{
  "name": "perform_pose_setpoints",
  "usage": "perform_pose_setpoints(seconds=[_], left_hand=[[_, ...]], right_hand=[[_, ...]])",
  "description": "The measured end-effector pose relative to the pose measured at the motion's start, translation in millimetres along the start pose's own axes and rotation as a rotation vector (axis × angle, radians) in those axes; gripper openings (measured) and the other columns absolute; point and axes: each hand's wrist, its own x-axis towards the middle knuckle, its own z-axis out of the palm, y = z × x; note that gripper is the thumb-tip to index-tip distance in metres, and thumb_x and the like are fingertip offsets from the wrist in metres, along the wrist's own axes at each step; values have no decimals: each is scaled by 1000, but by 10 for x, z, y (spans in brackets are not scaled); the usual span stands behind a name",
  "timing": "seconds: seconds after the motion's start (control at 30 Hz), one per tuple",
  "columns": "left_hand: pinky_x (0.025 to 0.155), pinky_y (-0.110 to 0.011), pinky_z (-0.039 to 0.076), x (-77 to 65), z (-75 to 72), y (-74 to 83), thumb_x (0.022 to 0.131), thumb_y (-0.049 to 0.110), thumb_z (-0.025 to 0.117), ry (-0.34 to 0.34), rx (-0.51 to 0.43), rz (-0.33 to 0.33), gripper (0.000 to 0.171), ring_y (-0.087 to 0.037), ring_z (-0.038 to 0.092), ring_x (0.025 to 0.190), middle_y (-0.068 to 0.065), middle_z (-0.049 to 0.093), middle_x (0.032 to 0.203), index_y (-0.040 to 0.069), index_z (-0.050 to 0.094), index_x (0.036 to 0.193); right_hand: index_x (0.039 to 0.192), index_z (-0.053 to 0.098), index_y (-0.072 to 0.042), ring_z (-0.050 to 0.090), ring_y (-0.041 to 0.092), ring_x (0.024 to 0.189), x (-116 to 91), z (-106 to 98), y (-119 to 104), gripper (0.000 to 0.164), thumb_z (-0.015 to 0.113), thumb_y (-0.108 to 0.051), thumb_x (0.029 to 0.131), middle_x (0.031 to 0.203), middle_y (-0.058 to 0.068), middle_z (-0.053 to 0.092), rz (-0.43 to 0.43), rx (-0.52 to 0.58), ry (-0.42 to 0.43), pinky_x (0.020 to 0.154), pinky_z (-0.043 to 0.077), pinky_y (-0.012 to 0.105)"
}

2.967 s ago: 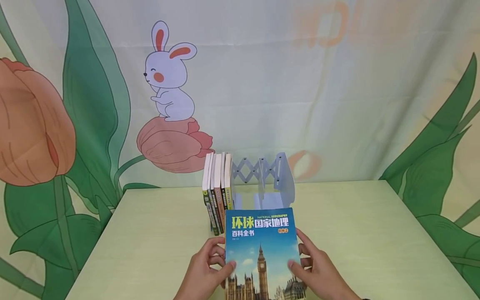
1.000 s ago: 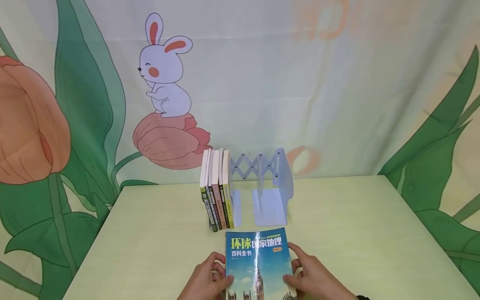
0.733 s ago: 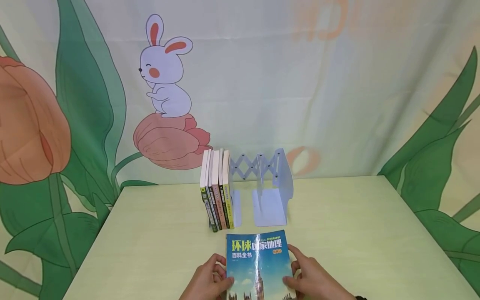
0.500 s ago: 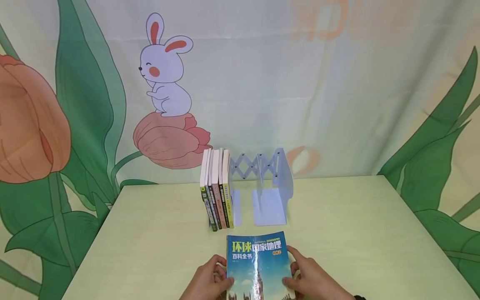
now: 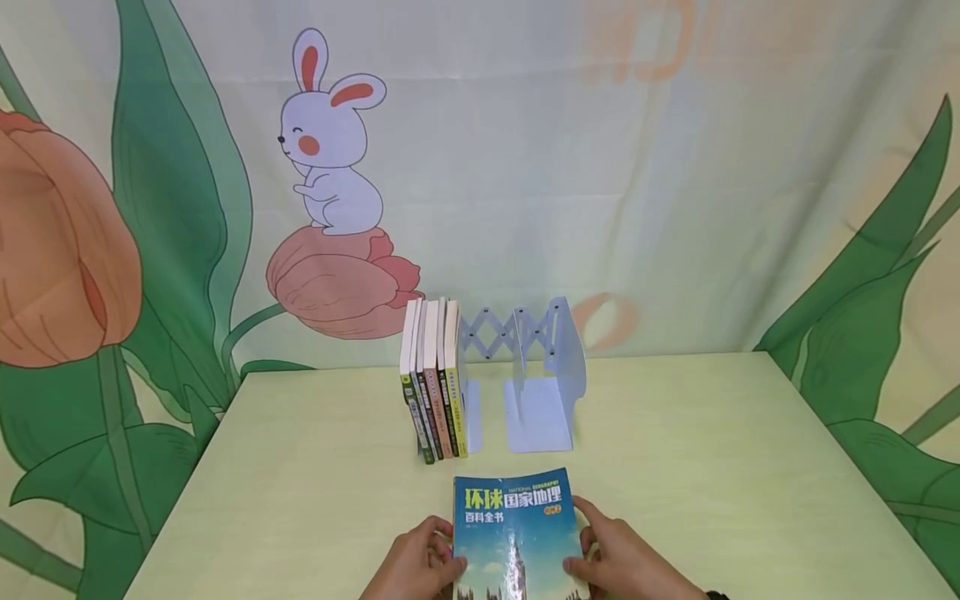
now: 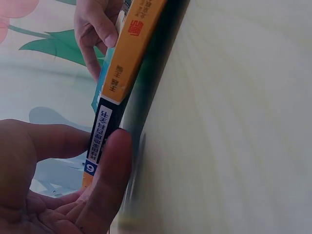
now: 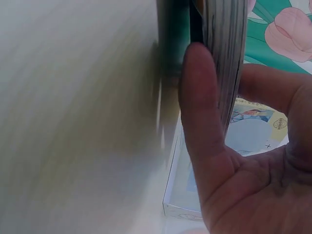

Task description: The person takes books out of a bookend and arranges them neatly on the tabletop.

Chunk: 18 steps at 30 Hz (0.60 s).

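Note:
Both hands hold a blue-covered book [image 5: 498,533] that shows a clock tower and a Chinese title, at the bottom of the head view. My left hand [image 5: 416,562] grips its left edge, thumb on the cover. On the opposite edge my right hand [image 5: 626,558] has its thumb on the cover and fingers behind. The left wrist view shows the orange and dark spine [image 6: 129,44] between thumb and fingers. Page edges [image 7: 226,53] lie in the right hand's grip in the right wrist view. The book's lower part is cut off by the frame.
Beyond the book stands a pale adjustable bookend [image 5: 540,417] with crossed struts. Several upright books [image 5: 435,400] fill its left end; no books stand in its middle and right sections. A printed curtain [image 5: 487,167] hangs behind the pale table [image 5: 712,467].
Over three seconds the book and both hands have come down the head view, away from the bookend, whose base plates now show. In the last second the book drops slightly further; the grips stay.

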Motion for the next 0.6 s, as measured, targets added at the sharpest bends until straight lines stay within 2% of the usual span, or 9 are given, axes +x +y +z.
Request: perform_pose_setpoints(seconds=[0.27, 0.43, 0.6], left_hand=[[66, -33, 52, 9, -8, -32, 95, 23, 62, -35, -22, 3, 38, -15, 62, 64, -4, 63, 81, -5, 58, 119], [70, -35, 53, -1, -19, -37, 95, 25, 60, -12, 4, 34, 39, -15, 63, 60, -2, 63, 79, -6, 60, 120], [63, -33, 50, -15, -43, -38, 96, 26, 60, 13, 29, 39, 36, -15, 61, 57, -2, 63, 79, -3, 63, 117]], right_hand=[[153, 27, -11, 60, 21, 68, 11, 10, 7, 86, 76, -27, 85, 85, 8, 62, 24, 3, -5, 60, 51, 33], [153, 27, -8, 60, 20, 69, 8, 3, 1, 87, 77, -30, 85, 84, 7, 63, 32, -37, 9, 62, 49, 32], [152, 28, -7, 62, 20, 64, -28, -26, -19, 85, 75, -32, 86, 83, 6, 62, 47, -80, 33, 62, 49, 31]])
